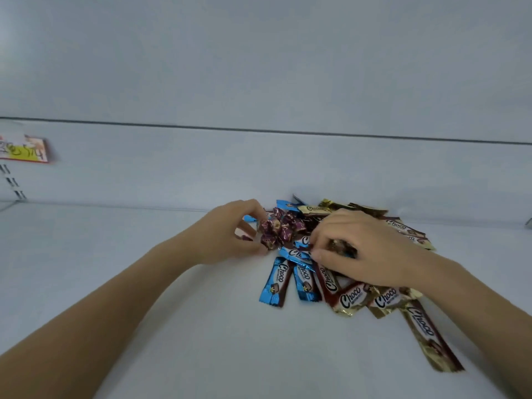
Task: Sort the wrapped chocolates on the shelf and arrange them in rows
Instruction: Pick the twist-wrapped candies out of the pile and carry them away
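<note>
A loose pile of wrapped chocolates lies on the white shelf [144, 269]. It holds blue Choco bars [273, 283], gold-and-brown Choco bars [426, 332] and purple twist-wrapped candies [283, 228]. My left hand [230, 234] sits at the pile's left edge, fingers curled, pinching a purple candy. Over the middle of the pile, my right hand [368, 249] pinches a small dark wrapped candy [338, 245] between thumb and fingers. That hand hides several bars beneath it.
The shelf's white back wall [259, 168] rises right behind the pile. A red-and-yellow price label [23, 149] hangs at the far left, above slotted shelf brackets [13, 182]. Bare shelf surface stretches to the left and front of the pile.
</note>
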`<move>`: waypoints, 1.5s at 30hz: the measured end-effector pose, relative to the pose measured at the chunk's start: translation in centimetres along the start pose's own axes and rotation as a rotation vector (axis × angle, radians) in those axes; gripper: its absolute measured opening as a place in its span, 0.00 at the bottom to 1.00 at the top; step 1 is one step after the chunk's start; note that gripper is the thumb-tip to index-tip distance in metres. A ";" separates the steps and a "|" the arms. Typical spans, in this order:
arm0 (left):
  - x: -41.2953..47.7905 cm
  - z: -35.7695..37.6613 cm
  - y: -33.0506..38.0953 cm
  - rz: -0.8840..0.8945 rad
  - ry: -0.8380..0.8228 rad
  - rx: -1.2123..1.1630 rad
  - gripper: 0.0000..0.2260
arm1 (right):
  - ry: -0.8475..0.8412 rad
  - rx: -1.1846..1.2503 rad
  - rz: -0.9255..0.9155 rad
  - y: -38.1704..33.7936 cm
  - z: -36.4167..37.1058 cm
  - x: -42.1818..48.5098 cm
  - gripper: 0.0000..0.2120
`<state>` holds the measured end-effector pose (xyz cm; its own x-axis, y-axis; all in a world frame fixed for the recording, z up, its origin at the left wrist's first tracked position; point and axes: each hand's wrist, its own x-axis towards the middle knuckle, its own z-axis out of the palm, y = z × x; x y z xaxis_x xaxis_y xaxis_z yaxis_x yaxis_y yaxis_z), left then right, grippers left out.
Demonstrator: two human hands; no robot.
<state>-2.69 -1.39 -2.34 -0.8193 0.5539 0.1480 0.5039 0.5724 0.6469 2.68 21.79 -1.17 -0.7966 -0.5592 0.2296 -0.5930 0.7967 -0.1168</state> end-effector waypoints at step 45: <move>0.6 0.7 1.0 -0.270 0.232 -0.609 0.04 | 0.160 0.615 0.441 0.4 0.0 4.4 0.09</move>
<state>-2.48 0.01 -2.12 -0.9654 0.2583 0.0354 0.0877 0.1938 0.9771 -1.04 19.62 -0.19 -0.9754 -0.1419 0.1688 -0.2205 0.6415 -0.7347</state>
